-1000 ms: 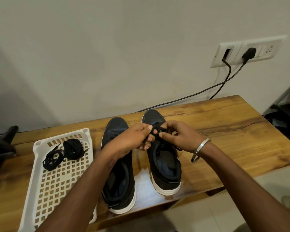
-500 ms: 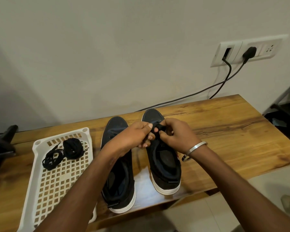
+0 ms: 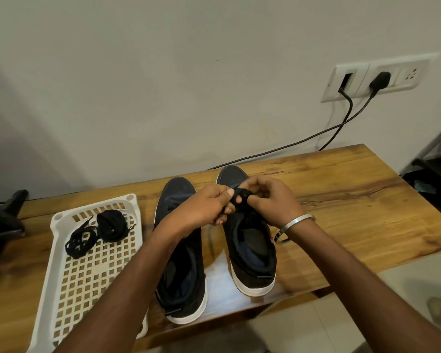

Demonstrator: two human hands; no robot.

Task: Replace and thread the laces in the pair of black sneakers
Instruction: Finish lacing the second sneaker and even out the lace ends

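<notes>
Two black sneakers with white soles stand side by side on the wooden table, toes toward the wall: the left sneaker (image 3: 181, 261) and the right sneaker (image 3: 250, 248). Above the right sneaker's front, my left hand (image 3: 206, 205) and my right hand (image 3: 273, 197) meet. Both pinch a small bundle of black lace (image 3: 239, 196) between their fingertips. A silver bangle sits on my right wrist. More black laces lie in the white tray: a loose one (image 3: 80, 239) and a coiled one (image 3: 111, 225). My hands hide the right sneaker's eyelets.
The white slotted tray (image 3: 87, 284) lies at the left of the wooden table (image 3: 354, 200). Two black cables (image 3: 316, 136) run from a wall socket (image 3: 379, 77) down behind the table. A dark object (image 3: 0, 225) stands at the far left edge.
Both hands stay over the right sneaker's front. My right hand has turned and closed in on the left hand, so the lace bundle now sits tightly between the fingertips.
</notes>
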